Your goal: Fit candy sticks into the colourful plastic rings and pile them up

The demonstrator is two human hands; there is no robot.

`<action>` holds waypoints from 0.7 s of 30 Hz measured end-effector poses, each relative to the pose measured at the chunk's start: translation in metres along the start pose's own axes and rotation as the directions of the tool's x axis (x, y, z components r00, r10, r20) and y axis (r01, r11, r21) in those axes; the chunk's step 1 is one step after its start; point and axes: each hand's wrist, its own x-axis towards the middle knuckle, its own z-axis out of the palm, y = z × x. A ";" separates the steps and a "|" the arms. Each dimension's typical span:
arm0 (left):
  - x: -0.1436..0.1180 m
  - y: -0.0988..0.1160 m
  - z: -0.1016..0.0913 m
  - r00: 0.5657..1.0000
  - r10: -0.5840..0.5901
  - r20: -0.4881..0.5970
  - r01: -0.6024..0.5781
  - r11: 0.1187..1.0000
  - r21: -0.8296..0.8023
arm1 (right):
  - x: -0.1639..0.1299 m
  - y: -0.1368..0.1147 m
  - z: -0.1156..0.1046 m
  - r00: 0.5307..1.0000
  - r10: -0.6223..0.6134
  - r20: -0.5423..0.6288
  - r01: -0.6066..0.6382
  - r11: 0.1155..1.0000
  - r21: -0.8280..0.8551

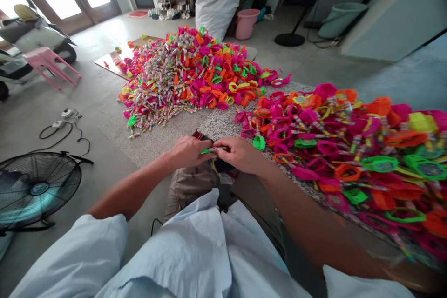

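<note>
My left hand is closed at the table's near edge, pinching a small bright green plastic piece that looks like part of a toy watch. Facing it, my right hand pinches a small wrapped candy roll against the green piece; my fingers hide most of both. Below the hands is a dark red and black object, mostly covered. A heap of candy rolls mixed with toy watches lies ahead. To my right spreads a pile of pink, orange, green and yellow toy watches, many with candy rolls attached.
The speckled stone tabletop lies under both piles. A floor fan stands at left, near a power cord. Farther off are a pink stool, a scooter, a white sack and a pink bucket.
</note>
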 end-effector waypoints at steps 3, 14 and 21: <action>-0.001 -0.002 0.004 0.999 0.008 -0.035 -0.010 0.998 -0.057 | -0.001 0.003 -0.001 0.999 0.016 0.030 -0.019 0.996 0.085; 0.008 -0.007 0.014 0.982 0.152 -0.109 -0.161 0.984 -0.076 | -0.001 0.003 -0.014 0.992 0.043 0.116 -0.053 0.996 0.078; 0.010 0.000 0.028 0.977 0.206 -0.055 -0.209 0.976 -0.067 | -0.006 0.017 -0.008 0.981 0.053 0.189 -0.071 0.993 0.091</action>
